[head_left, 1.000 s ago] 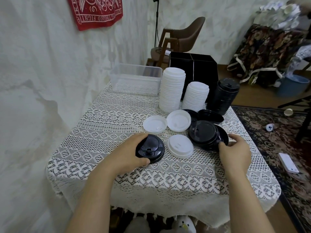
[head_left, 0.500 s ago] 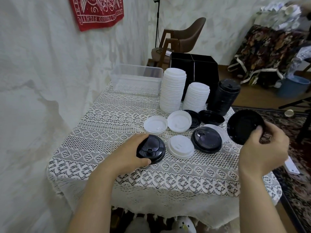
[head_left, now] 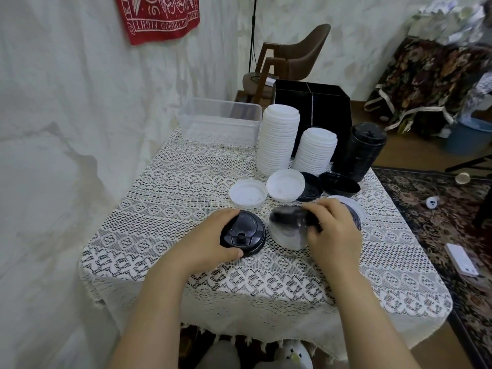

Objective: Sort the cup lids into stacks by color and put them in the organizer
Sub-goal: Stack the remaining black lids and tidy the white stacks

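My left hand (head_left: pixel 210 239) grips a black lid (head_left: pixel 246 231) that lies on the lace cloth. My right hand (head_left: pixel 331 231) holds a second black lid (head_left: pixel 291 215), blurred, just above a white lid (head_left: pixel 288 235) and beside the first one. Partly hidden behind that hand lie a black lid on a white one (head_left: pixel 355 209). Two white lids (head_left: pixel 247 194) (head_left: pixel 285 185) lie open side up; two more black lids (head_left: pixel 310 183) (head_left: pixel 338 183) lie behind. Two white stacks (head_left: pixel 278 139) (head_left: pixel 315 150) and a black stack (head_left: pixel 363 150) stand before the black organizer (head_left: pixel 327 102).
A clear plastic tub (head_left: pixel 221 121) sits at the table's far left corner. The wall runs close along the left side. A chair (head_left: pixel 292 54) stands behind the table. A phone (head_left: pixel 462 259) and small objects lie on the patterned rug at right.
My right hand lifted a black lid off the pile at right, raised it, then carried it left and down over the white lid. My left hand stayed on its black lid.
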